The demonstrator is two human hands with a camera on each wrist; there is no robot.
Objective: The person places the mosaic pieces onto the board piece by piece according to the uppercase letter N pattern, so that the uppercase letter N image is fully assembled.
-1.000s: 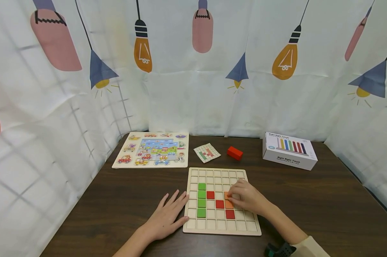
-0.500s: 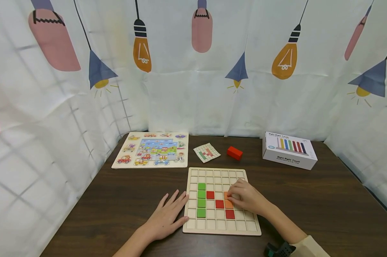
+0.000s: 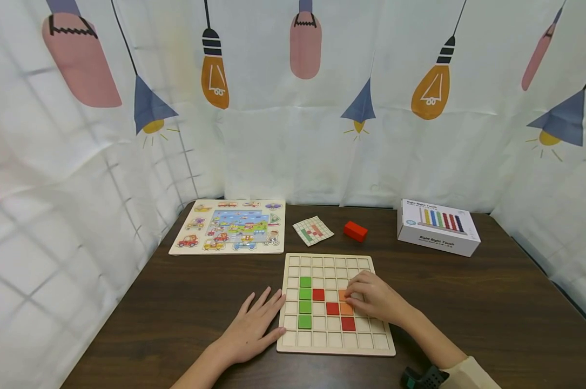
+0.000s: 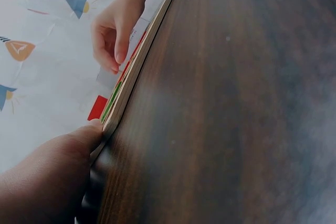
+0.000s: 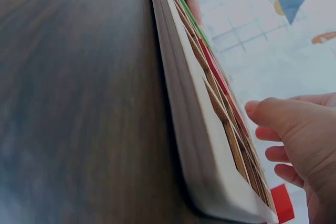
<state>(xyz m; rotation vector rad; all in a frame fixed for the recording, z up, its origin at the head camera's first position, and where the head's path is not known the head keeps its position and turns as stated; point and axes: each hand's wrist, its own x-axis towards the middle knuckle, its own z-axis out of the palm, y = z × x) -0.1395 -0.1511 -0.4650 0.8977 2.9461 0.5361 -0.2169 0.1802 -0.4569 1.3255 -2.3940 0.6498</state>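
Observation:
A pale wooden grid board [image 3: 322, 342] lies in front of me with square tiles in its cells. A column of green tiles [image 3: 304, 307] fills part of its left side; red tiles [image 3: 332, 309] step down to the right. My right hand [image 3: 376, 297] bends its fingers at the upper orange tile [image 3: 342, 295] and pinches it, partly hiding it. Directly below sits another orange tile [image 3: 346, 309]. My left hand [image 3: 254, 329] lies with fingers spread, touching the board's left edge; in the left wrist view its thumb [image 4: 86, 137] meets the board's edge.
Behind the board are a small pattern card [image 3: 314, 231] and a red block [image 3: 355, 231]. A vehicle picture puzzle [image 3: 181, 243] lies back left, a white box [image 3: 433, 244] back right. The dark table [image 3: 176, 302] ends at a patterned curtain [image 3: 293, 151].

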